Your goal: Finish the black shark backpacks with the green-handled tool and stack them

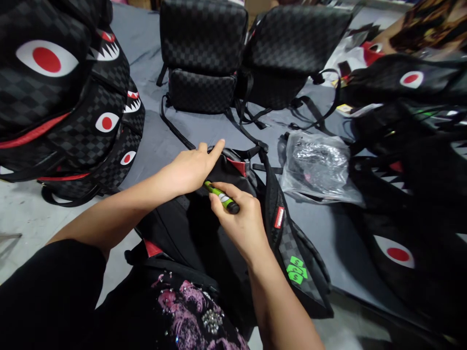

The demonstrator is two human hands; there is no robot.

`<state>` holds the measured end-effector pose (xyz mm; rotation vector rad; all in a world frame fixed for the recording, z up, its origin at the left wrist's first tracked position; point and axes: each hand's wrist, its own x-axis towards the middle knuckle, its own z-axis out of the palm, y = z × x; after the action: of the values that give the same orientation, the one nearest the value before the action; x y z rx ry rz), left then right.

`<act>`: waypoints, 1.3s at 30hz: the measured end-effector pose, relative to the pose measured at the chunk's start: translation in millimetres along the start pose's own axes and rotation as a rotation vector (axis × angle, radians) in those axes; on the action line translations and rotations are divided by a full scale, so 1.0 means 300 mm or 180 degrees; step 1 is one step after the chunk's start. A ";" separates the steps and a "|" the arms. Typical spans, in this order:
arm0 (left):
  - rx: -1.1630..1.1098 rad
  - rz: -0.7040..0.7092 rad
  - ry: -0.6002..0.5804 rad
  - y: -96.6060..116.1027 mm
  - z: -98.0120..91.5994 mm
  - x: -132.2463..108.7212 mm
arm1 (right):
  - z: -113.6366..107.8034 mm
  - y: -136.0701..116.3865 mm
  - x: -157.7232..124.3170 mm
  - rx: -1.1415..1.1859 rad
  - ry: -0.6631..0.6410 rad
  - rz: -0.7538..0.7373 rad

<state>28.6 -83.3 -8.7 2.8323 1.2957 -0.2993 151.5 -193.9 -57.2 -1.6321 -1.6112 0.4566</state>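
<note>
"Grey counter (142, 48) in front of the person, and what's around it?"

"Black shark-face backpacks (76, 121) stacked at the left, then the black backpack (204, 233) being handled, lying at the near edge under both hands"

"Beyond that?"

"Two checkered backpacks (204, 39) on the far side, and a clear plastic bag (317, 163) to the right"

"How are the hands?"

"Left hand (191, 170) on the backpack's upper part, fingers partly spread, one pointing forward; I can't tell whether they pinch anything. Right hand (242, 214) has its fingers closed round a green stick-shaped tool (222, 197), its far end by the left hand"

"Smallest details?"

"Bright green patch (296, 271) on the side panel, and a red label (279, 217) above it"
</note>
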 end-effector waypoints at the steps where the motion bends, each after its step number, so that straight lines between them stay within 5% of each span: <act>1: -0.0002 0.0002 0.0002 0.000 0.001 0.000 | -0.001 -0.001 -0.001 -0.0109 0.0027 0.0036; 23: 0.0091 0.0085 0.0155 -0.013 0.030 0.010 | 0.005 -0.008 -0.014 -0.0415 0.0240 0.0067; 39: 0.0058 -0.0001 0.0081 -0.009 0.020 0.008 | 0.021 0.000 0.002 0.0382 0.0069 0.0138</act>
<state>27.0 -80.3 -14.7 2.8603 1.3049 -0.2775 147.0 -191.5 -60.9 -1.5791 -1.5059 0.5456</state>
